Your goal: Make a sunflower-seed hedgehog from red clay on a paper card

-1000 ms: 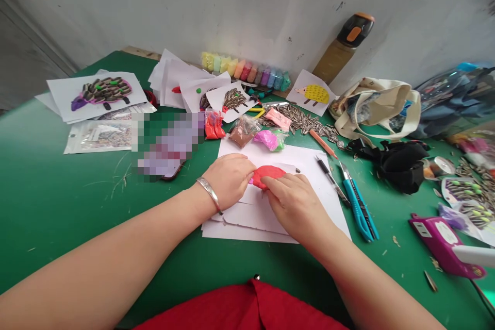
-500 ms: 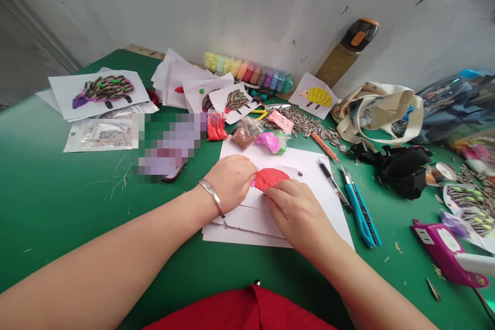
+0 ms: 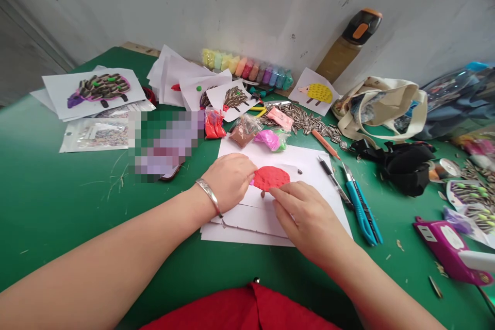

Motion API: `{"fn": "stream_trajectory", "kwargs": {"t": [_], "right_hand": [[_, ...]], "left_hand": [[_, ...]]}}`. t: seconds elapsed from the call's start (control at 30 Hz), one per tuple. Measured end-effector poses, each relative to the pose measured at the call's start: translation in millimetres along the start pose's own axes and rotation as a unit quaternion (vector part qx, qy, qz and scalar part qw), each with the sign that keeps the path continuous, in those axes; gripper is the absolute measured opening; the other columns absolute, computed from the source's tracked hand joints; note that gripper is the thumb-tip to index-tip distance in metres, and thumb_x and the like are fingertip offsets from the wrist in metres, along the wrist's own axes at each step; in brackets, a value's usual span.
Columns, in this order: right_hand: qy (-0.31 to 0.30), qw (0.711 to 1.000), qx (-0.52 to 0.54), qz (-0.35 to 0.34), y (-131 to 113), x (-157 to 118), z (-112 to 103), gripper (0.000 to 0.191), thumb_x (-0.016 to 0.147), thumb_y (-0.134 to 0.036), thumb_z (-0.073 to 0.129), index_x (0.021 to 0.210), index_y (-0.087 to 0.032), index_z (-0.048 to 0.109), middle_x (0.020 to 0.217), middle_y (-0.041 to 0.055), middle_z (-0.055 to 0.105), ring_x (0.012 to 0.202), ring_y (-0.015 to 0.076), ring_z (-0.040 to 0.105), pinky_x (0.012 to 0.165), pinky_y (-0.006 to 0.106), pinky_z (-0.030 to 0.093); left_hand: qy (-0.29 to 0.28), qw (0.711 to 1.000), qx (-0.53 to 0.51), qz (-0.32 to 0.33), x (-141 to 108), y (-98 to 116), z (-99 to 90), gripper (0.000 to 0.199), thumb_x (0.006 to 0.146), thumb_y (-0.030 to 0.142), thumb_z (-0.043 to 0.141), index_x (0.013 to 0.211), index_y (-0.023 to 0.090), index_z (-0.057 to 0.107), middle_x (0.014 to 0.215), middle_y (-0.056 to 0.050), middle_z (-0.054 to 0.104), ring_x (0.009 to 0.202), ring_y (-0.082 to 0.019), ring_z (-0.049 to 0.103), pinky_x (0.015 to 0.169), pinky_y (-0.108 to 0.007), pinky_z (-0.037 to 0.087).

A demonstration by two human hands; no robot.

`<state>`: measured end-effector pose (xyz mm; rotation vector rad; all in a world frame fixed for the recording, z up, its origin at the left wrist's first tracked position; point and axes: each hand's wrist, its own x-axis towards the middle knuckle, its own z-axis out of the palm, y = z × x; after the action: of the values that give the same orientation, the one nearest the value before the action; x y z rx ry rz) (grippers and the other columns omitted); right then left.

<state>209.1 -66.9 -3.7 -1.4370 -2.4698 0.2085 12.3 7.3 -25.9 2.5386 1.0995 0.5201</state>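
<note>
A flat red clay oval point(image 3: 271, 178) lies on white paper point(image 3: 255, 220), with a bit of pink at its left end. One dark seed-like piece point(image 3: 263, 194) sticks out below it, and another small dark piece point(image 3: 300, 171) lies to its upper right. My left hand point(image 3: 231, 181), a silver bangle at its wrist, rests on the paper with bent fingers closed together beside the pink end. My right hand point(image 3: 303, 209) has thumb and fingers closed at the oval's lower right edge. Whatever either hand's fingertips hold is hidden.
Right of the paper lie a pen point(image 3: 334, 183) and a blue utility knife point(image 3: 362, 203) with blade out. Behind are clay packets point(image 3: 244, 131), sunflower seeds point(image 3: 305, 117) and hedgehog pictures point(image 3: 317, 92). A magenta glue gun point(image 3: 450, 247) lies at right, a pixelated object point(image 3: 170, 144) at left.
My right hand has shifted slightly right along the oval's lower edge, uncovering the dark piece below it. My left hand stays by the pink end. The view has turned slightly.
</note>
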Motion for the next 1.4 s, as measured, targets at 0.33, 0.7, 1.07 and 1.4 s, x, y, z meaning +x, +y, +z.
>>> {"fn": "stream_trajectory", "kwargs": {"t": [0.33,0.7,1.07,1.4], "right_hand": [[0.006,0.999,-0.046,-0.004,0.1,-1.8,10.4,0.032,0.088,-0.009,0.048,0.113,-0.017,0.066,0.099,0.0107,0.062,0.091,0.0233,0.049,0.08,0.038,0.039],[0.007,1.0,-0.011,0.002,12.6,-7.6,1.3,0.039,0.086,-0.005,0.047,0.118,-0.021,0.063,0.108,0.0095,0.06,0.095,0.0222,0.051,0.084,0.037,0.039],[-0.056,0.998,-0.016,-0.007,5.9,-6.6,-1.6,0.033,0.088,-0.008,0.048,0.113,-0.021,0.064,0.098,0.0087,0.06,0.091,0.0217,0.048,0.083,0.037,0.037],[-0.045,0.997,-0.057,-0.036,3.0,-4.4,8.0,0.036,0.089,-0.009,0.047,0.119,-0.023,0.06,0.096,0.0075,0.058,0.087,0.0211,0.046,0.084,0.038,0.035]], "left_hand": [[0.055,0.996,0.048,0.041,-6.7,5.9,6.5,0.025,0.093,0.026,0.051,0.106,0.013,0.068,0.12,-0.014,0.063,0.129,-0.034,0.043,0.108,-0.053,0.039],[0.025,0.998,0.034,0.039,-5.2,11.0,8.9,0.02,0.09,0.027,0.058,0.105,0.017,0.068,0.12,-0.014,0.062,0.131,-0.036,0.041,0.107,-0.059,0.037],[0.019,0.998,0.045,0.024,-6.1,12.6,12.0,0.024,0.09,0.027,0.056,0.111,0.018,0.066,0.128,-0.014,0.059,0.135,-0.037,0.036,0.108,-0.063,0.033],[0.026,0.997,0.066,0.025,-6.3,7.0,14.8,0.03,0.093,0.016,0.045,0.114,0.015,0.065,0.128,-0.014,0.059,0.134,-0.037,0.037,0.107,-0.061,0.034]]}}
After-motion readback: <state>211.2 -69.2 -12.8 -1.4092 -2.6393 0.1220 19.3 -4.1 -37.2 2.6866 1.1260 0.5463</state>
